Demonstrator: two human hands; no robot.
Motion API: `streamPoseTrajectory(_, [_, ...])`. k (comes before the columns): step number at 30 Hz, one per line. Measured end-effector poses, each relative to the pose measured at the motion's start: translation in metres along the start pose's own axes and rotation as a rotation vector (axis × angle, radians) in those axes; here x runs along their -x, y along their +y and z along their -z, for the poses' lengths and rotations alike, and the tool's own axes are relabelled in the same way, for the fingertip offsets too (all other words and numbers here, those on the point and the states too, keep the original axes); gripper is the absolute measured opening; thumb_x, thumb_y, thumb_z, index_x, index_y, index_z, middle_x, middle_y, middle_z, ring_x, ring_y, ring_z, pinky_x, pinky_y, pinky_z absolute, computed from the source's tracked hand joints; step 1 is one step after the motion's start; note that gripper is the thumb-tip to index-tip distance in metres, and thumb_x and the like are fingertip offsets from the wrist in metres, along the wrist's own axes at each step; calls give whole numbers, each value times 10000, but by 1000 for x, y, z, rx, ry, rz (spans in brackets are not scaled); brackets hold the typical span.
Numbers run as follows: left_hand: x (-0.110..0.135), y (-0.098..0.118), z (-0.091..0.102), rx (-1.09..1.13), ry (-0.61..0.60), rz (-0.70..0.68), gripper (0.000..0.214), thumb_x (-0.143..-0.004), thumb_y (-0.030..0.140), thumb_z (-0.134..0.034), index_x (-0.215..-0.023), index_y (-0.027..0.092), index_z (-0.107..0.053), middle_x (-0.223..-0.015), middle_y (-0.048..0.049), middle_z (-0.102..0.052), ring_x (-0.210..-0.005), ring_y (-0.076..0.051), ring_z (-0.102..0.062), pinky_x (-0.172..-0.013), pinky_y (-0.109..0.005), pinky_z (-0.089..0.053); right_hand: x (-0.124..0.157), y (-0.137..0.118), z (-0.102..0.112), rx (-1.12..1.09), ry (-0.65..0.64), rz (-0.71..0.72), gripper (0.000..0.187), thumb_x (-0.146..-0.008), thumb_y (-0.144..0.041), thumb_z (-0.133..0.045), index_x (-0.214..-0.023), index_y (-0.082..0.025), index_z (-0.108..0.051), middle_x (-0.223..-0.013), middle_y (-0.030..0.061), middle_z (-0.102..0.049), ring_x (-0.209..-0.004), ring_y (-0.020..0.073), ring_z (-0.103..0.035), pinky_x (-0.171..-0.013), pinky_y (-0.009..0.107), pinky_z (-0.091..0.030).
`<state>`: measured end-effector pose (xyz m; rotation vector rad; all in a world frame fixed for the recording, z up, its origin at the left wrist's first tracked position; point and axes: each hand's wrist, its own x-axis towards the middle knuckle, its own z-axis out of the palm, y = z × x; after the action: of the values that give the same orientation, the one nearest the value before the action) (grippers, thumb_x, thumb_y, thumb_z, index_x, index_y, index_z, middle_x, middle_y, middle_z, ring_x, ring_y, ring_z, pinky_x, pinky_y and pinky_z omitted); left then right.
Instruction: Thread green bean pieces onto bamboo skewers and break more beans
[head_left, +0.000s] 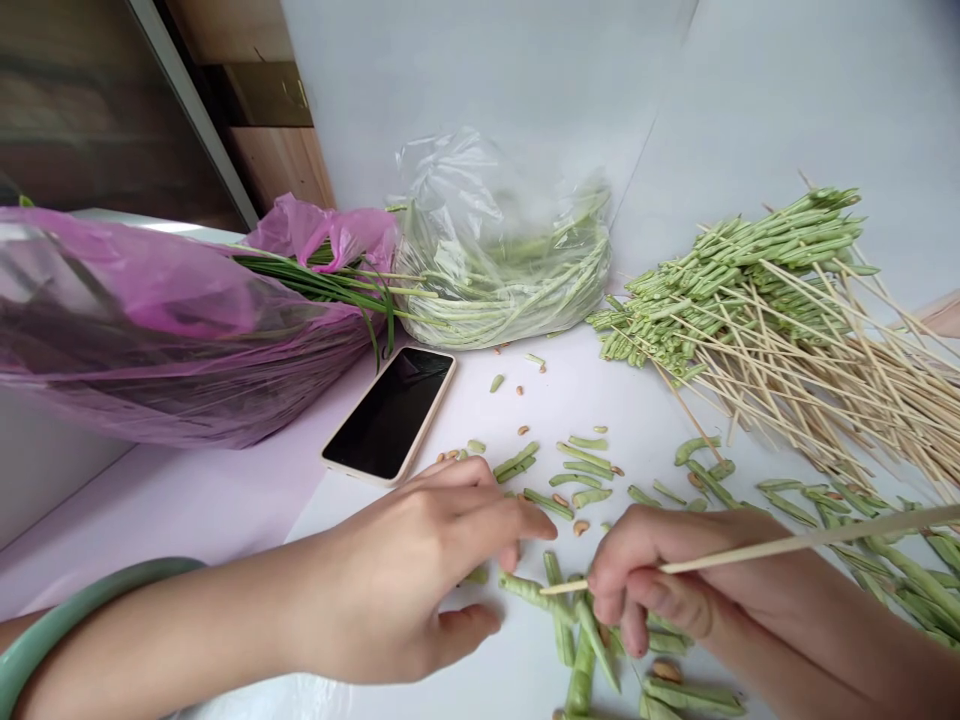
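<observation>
My right hand (660,585) is pinched shut on a thin bamboo skewer (787,543), whose tip points left at cut long-bean pieces (570,630) lying on the white table (225,500). My left hand (427,570) hovers over the same pieces with its fingers reaching toward the skewer tip, thumb below, and holds nothing that I can see. A jade-green bangle (67,620) is on my left wrist. More short bean pieces (570,470) and loose seeds are scattered just beyond my hands.
A pile of skewers threaded with beans (750,280) lies at the right. A clear bag of long beans (510,260) sits at the back, a pink bag with chives (165,320) at the left, and a phone (390,412) lies face up between them.
</observation>
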<state>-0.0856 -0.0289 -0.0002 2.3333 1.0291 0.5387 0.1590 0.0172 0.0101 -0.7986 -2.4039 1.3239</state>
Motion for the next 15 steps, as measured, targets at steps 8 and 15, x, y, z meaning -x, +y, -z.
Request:
streamPoseTrajectory(8, [1,10,12,-156,-87,173,274,-705,94,-631,-923,180,-488,-906,-35,-541,-818,-202,-497,-758,-330,-444,3,3,15,28,120,-28,298,-998,-403,-424,-826,-261,-622,-697,-25,-645,-647,133,-619,-614,218,-482])
streamPoseTrajectory(15, [-1,3,6,-159,-138,76,159,-789,170,-607,-946,170,-587,-869,-50,-552,-810,-218,-521,-706,-315,-446,7,-4,7,83,107,-146,414,-983,-513,-394,-744,-248,-604,-605,-30,-599,-554,120,-574,-546,215,-437])
